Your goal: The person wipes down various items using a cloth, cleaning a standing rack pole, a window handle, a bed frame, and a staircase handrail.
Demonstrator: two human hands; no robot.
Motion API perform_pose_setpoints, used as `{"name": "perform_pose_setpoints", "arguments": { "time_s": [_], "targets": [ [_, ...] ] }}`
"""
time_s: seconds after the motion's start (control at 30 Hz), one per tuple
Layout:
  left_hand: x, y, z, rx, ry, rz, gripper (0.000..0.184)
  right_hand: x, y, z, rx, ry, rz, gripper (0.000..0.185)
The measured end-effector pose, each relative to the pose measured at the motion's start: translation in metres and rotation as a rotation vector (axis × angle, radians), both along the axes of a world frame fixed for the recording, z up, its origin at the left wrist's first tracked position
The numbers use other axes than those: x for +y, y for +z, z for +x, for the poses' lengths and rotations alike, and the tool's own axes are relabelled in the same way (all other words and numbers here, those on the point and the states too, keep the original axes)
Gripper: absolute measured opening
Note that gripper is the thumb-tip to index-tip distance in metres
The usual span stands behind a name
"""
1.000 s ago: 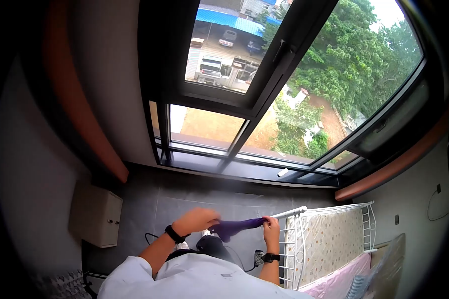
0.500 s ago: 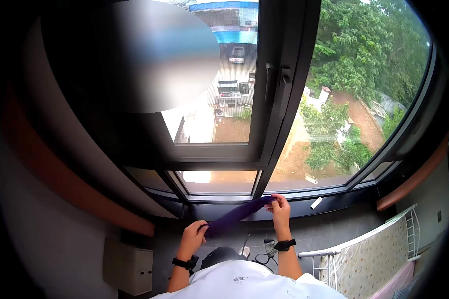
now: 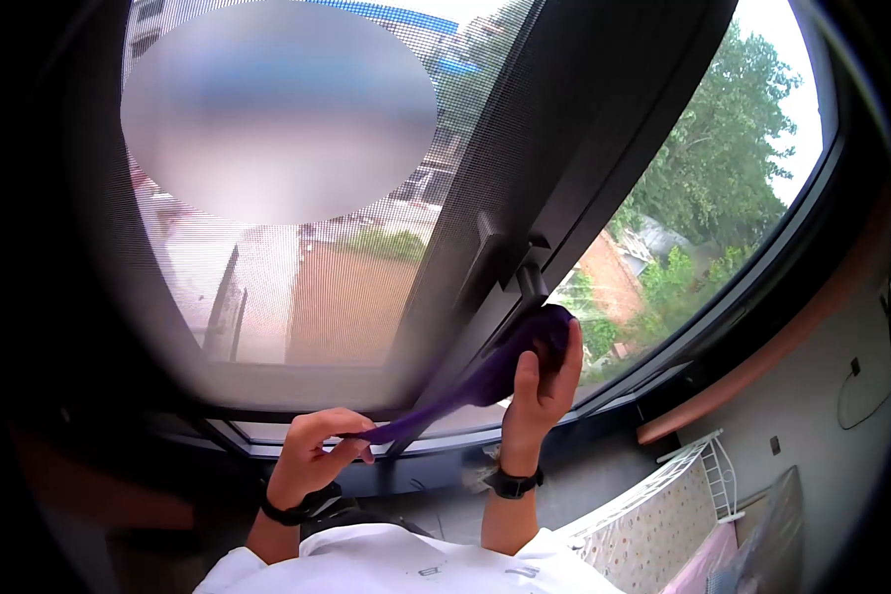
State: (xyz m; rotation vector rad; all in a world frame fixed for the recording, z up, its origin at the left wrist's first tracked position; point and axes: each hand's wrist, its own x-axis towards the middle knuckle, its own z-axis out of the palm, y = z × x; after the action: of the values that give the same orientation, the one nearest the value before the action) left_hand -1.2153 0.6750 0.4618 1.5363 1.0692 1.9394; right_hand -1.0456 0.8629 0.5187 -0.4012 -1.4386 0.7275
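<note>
A dark purple cloth (image 3: 495, 378) hangs stretched at a slant between my hands, in front of the window. My left hand (image 3: 315, 457) pinches its narrow lower end between thumb and fingers. At the wider upper end, my right hand (image 3: 540, 401) grips the cloth, with thumb and fingers raised around it. This bunched end is just below the dark window handle (image 3: 532, 282); whether it touches the handle or frame I cannot tell. A second handle (image 3: 490, 236) is to its left on the dark frame (image 3: 589, 139).
A mesh screen (image 3: 356, 307) covers the left window pane, and trees show through the right one. At lower right stands a white metal bed frame (image 3: 715, 465) with a patterned mattress (image 3: 643, 520). A reddish-brown ledge (image 3: 752, 346) curves along the right wall.
Both hands have risen with the cloth, bringing its right end up near the window handle. The left hand has also shifted left. The view is now closer to the window and tilted.
</note>
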Motion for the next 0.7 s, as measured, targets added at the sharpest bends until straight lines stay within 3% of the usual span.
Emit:
{"name": "perform_pose_setpoints", "arguments": {
  "time_s": [0.07,0.13,0.2,0.27,0.37,0.4,0.47,0.5,0.7],
  "targets": [
    [0.020,-0.007,-0.017,-0.060,-0.060,-0.045,0.017,0.005,-0.004,-0.021,-0.104,-0.129,0.012,0.054],
    [0.029,0.000,-0.029,-0.004,-0.115,-0.145,0.015,0.000,-0.003,-0.029,0.048,-0.111,-0.192,0.045],
    [0.032,0.005,-0.034,0.069,-0.201,-0.196,0.015,0.004,-0.008,-0.028,0.064,-0.186,-0.177,0.035],
    [0.033,0.000,-0.039,0.015,-0.233,-0.206,0.014,0.007,-0.012,-0.029,0.135,-0.163,-0.150,0.031],
    [0.032,-0.010,-0.047,0.226,-0.363,-0.320,0.016,0.019,-0.031,-0.022,0.100,-0.058,-0.160,0.031],
    [0.035,-0.017,-0.050,0.314,-0.351,-0.258,0.015,0.016,-0.030,-0.026,0.140,-0.052,-0.216,0.041],
    [0.036,-0.028,-0.052,0.296,-0.309,-0.338,0.015,0.018,-0.035,-0.025,0.148,-0.139,-0.260,0.040],
    [0.034,-0.029,-0.054,0.271,-0.259,-0.369,0.013,0.011,-0.035,-0.025,0.072,-0.078,-0.280,0.029],
    [0.030,-0.033,-0.052,0.040,-0.156,-0.383,0.011,0.020,-0.042,-0.027,0.142,-0.049,-0.298,0.023]
  ]
}}
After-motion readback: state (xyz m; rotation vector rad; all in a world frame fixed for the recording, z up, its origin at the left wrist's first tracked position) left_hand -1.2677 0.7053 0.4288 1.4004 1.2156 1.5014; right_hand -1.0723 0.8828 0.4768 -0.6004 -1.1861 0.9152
